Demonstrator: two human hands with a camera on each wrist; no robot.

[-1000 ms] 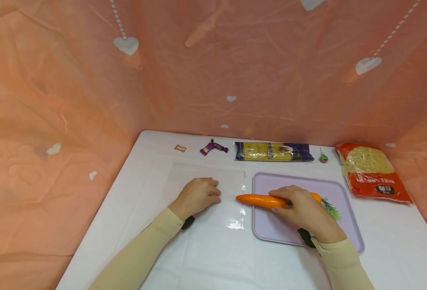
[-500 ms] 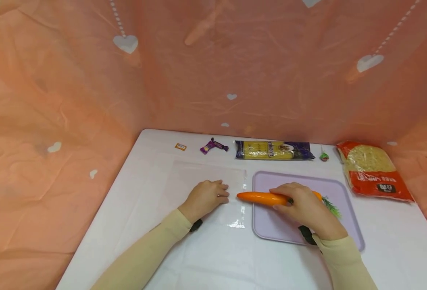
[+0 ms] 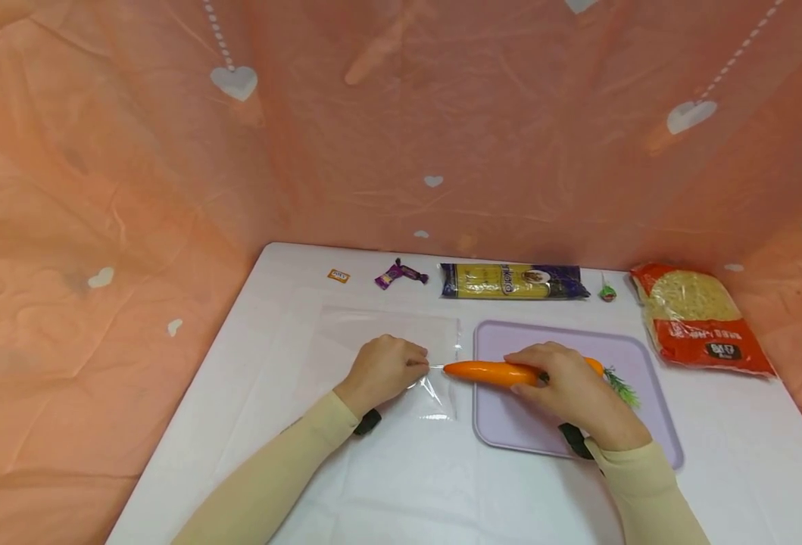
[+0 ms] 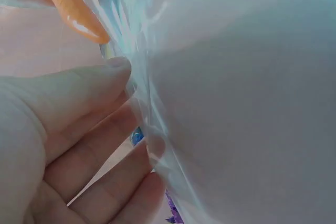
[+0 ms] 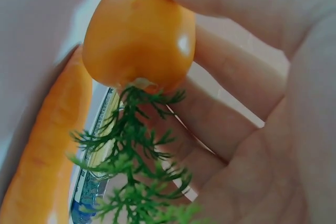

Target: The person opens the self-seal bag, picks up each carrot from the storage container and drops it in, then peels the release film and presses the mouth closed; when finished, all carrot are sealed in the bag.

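My left hand [image 3: 385,371] pinches the upper layer of a clear plastic bag [image 3: 346,325] near its right edge, raising it into creases. In the left wrist view the bag's film [image 4: 236,103] runs along the thumb and fingers. My right hand [image 3: 564,382] grips an orange carrot [image 3: 485,372] with green leaves [image 5: 131,150] at its thick end. The carrot's tip points left, just at the lifted bag edge. A second carrot [image 5: 47,145] lies beyond on the lilac tray [image 3: 516,439], mostly covered by the right hand in the head view.
Along the back of the white table lie a small orange packet [image 3: 338,276], purple-wrapped candies [image 3: 401,274], a noodle package [image 3: 510,281] and a lollipop [image 3: 607,291]. A red food bag [image 3: 703,322] lies at the right. An orange cloth [image 3: 435,136] hangs behind.
My left hand has moved right along the bag and now pinches and lifts its top layer near the edge. The right hand and its carrot have barely moved.
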